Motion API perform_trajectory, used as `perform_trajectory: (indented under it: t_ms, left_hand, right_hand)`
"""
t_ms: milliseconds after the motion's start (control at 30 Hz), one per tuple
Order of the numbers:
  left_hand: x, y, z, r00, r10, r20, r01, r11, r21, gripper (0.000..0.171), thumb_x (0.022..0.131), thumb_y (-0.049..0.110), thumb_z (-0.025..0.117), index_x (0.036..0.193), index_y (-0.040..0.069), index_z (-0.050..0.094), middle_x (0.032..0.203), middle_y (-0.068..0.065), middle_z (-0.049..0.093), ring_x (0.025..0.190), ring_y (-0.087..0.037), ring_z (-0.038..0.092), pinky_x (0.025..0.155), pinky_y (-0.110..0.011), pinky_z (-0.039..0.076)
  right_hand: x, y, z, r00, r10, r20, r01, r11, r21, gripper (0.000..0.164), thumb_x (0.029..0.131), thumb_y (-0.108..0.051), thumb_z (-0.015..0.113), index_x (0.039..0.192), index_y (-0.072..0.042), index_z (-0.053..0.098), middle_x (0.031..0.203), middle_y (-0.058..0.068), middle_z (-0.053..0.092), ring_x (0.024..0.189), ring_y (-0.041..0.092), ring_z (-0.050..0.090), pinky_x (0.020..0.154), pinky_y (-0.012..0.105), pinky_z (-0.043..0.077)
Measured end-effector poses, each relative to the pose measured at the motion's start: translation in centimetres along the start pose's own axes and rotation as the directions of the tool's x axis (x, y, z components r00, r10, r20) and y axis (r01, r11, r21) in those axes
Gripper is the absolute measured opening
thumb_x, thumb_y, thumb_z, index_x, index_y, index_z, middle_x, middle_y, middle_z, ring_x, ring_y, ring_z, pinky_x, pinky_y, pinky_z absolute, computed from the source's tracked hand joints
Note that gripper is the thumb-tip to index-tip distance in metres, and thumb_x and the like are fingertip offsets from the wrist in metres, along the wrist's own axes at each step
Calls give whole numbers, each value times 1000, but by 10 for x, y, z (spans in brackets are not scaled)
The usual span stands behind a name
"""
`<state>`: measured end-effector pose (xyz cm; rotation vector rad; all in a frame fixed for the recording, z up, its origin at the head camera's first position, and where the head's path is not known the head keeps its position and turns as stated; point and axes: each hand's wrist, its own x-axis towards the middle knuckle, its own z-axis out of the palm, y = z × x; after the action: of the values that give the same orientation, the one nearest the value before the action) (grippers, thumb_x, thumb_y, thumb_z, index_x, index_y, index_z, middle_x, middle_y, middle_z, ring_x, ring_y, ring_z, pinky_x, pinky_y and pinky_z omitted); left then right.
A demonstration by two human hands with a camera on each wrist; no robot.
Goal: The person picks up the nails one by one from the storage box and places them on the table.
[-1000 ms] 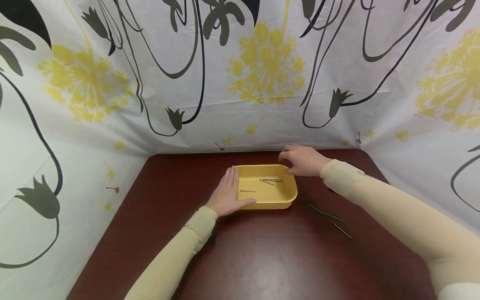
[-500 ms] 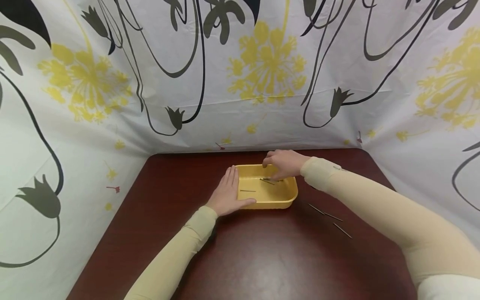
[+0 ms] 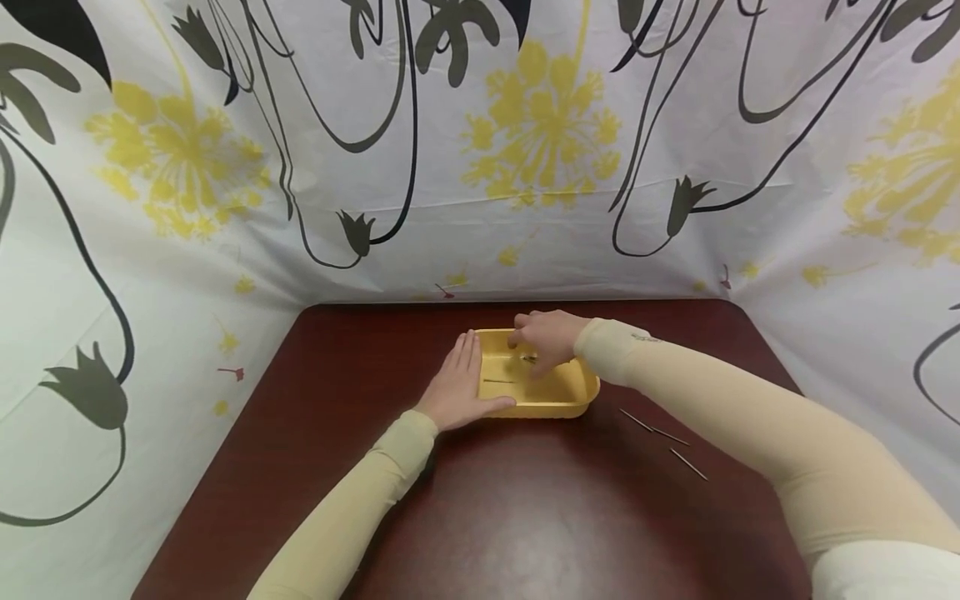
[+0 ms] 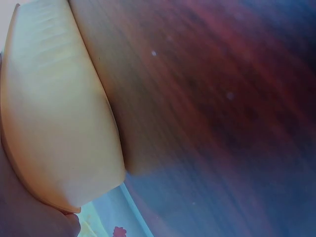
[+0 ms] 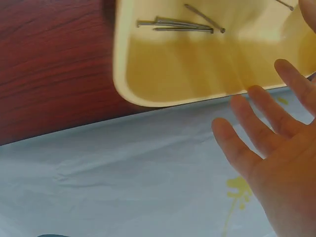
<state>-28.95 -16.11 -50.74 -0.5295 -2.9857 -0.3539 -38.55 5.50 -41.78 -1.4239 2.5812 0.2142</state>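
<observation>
A yellow plastic tray (image 3: 540,410) stands on the dark table. My left hand (image 3: 456,392) lies along its left end, fingers straight against the wall and thumb over the front rim; the left wrist view shows the tray's outer side (image 4: 59,108) close up. Over the tray hovers my right hand (image 3: 551,337), fingers spread and slightly bent, holding nothing. Beneath it lies a small group of nails (image 5: 180,24), partly hidden from the head view. Another nail (image 3: 498,382) lies apart, nearer the left hand.
Three more nails lie on the table to the right of the tray, the nearest one (image 3: 688,464) apart from the other two. A patterned white cloth (image 3: 420,242) hangs behind the table and along both sides.
My right hand has moved left from beyond the tray's right end to over its middle. The left hand keeps its place on the tray. The head view has shifted slightly.
</observation>
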Motion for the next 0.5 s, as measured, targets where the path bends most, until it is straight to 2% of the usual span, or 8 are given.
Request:
perform_trajectory:
  t_ms: [200,333,500]
  left_hand:
    - [0,-1,-1,1000,5,10,-5,1000,-7,129,80,92,38,159,-1,-4,166,-14,-14,153,-27,-8,121,-37,2]
    - [-1,-1,-3,1000,8,18,-7,1000,-18,127,81,89,42,159,0,-6,166,-13,-16,153,-27,-10,121,-38,2]
    - [-1,-1,-2,1000,3,28,-2,999,-34,126,82,87,45,159,3,-9,165,-10,-19,153,-25,-12,121,-38,1]
  right_hand:
    - [10,-13,4,999,-31,-16,31,999,-16,73,75,-55,84,134,-16,64,123,5,54,104,26,55,82,44,53]
    - [18,-20,8,1000,-23,7,23,1000,-20,78,73,-63,81,135,-18,63,129,4,53,108,25,54,86,44,52]
    - [26,-28,15,999,-27,36,27,999,-20,74,73,-62,80,132,-19,65,129,4,54,111,25,54,86,46,52]
